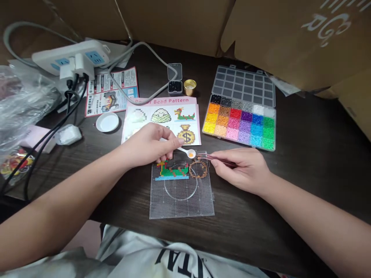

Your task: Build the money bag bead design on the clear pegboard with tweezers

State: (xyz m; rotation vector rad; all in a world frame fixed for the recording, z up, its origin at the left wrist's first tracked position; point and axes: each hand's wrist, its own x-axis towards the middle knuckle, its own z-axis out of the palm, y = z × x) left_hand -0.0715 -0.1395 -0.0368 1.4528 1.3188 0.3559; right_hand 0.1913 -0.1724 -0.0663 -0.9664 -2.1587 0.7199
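My left hand is closed on a small white spoon with orange beads in its bowl, held above the top of a clear pegboard. Tweezers are pinched in my right hand, their tips close to the right side of the spoon; whether they grip a bead is too small to tell. A green dragon boat of beads on blue lies on the board. Right of it is a brown bead outline of a bag.
Behind the board lies a pattern sheet, with an open bead box to its right. A gold cup, small black-bead box, white dish and power strip with cables stand farther back and left.
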